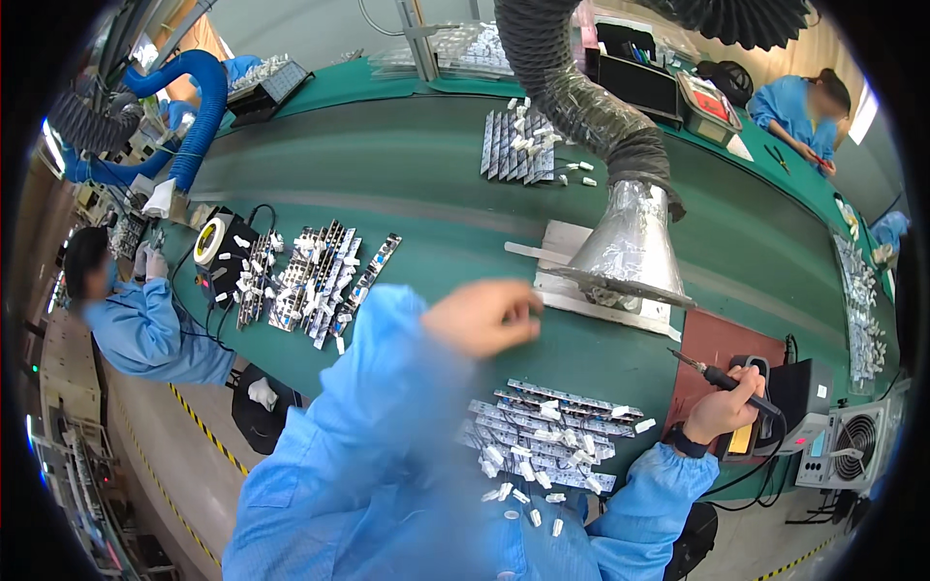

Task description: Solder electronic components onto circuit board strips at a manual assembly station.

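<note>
My right hand [722, 405] is closed around the dark handle of a soldering iron [719, 376], its metal tip pointing up and left. Over the middle of the green bench, my left hand [484, 318] is slightly blurred, fingers loosely bent and apart, with nothing visible in it. Several narrow circuit board strips [552, 431] with white connectors lie side by side in front of me, partly hidden by my left sleeve. The soldering iron station [799, 392] stands beside my right hand, next to a reddish mat [727, 339].
A metal fume hood [625, 242] hangs low over a white board [572, 290]. More circuit board strips lie at left [310, 281] and at the far side [518, 145]. A tape roll [209, 240] and a boxed fan unit [852, 450] flank the bench. Co-workers sit at left [140, 320] and far right [794, 111].
</note>
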Available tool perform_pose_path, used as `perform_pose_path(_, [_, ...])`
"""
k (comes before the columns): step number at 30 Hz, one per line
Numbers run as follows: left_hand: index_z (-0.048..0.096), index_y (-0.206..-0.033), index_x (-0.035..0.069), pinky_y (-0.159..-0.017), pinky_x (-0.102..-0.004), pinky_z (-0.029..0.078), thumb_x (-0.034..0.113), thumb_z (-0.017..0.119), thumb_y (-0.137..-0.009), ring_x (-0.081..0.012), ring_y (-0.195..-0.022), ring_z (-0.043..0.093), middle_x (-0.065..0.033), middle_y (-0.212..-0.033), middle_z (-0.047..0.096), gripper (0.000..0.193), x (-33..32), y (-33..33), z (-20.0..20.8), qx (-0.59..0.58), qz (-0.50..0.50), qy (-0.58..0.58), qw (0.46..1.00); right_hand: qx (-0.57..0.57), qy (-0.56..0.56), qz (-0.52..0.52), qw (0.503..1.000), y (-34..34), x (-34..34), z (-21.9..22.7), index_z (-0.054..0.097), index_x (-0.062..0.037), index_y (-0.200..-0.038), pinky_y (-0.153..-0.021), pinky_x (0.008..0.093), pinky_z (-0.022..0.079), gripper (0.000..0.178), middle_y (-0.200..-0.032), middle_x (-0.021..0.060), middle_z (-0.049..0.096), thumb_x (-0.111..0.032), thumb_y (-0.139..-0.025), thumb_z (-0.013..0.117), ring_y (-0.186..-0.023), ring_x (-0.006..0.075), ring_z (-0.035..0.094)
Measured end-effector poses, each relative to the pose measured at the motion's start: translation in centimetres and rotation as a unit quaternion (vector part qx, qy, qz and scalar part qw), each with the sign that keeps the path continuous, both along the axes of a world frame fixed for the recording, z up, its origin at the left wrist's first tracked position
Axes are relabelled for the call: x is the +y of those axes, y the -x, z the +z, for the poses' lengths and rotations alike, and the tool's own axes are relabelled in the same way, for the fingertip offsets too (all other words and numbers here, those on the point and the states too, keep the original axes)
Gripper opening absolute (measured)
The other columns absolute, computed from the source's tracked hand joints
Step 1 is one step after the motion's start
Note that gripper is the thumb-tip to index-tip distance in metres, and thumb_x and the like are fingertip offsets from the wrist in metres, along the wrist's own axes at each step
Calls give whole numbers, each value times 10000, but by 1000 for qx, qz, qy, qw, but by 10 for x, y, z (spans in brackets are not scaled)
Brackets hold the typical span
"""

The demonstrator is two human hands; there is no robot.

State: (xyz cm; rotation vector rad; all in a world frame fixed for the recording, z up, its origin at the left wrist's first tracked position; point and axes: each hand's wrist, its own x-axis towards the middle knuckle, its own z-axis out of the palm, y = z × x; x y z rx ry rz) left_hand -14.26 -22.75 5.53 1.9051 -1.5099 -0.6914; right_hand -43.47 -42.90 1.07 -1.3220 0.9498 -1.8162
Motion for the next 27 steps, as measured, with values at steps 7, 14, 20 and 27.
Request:
perform_pose_path(7, [647, -1081, 31, -726, -362, 489, 253, 717, -821, -264, -809, 609, -111, -901, 621, 349, 34, 48, -25, -2, -111, 29, 993, -17, 14, 5, 1000, -5, 0, -1, 447, -40, -684, -653, 264, 410, 275, -674, 6, 433, -87, -953, 480, -652, 121, 444])
perform_pose_path(14, [678, -1008, 28, -681, -321, 473, 235, 706, -830, -193, -779, 599, -70, -864, 632, 274, 19, 36, -19, 85, -146, -79, 982, -33, 24, -20, 999, -9, 1, 4, 411, -27, -660, -642, 262, 401, 294, -665, 17, 423, -67, -945, 472, -647, 123, 426])
perform_pose_path(20, [657, -1024, -12, -733, -248, 479, 141, 682, -892, -75, -808, 579, -17, -890, 656, 204, 15, 23, -27, 324, -27, -94, 941, -42, 39, -48, 997, 0, 0, 4, 465, -20, -687, -684, 277, 443, 273, -682, 18, 453, -83, -950, 501, -659, 130, 448])
perform_pose_path(27, [579, -1146, 1, -809, -319, 509, 123, 677, -896, -192, -920, 662, -129, -976, 695, 295, 5, 38, -34, 206, 9, 55, 977, -73, 89, -85, 990, -10, 3, 12, 419, -29, -656, -635, 293, 402, 276, -626, 23, 416, -53, -920, 498, -604, 128, 408])
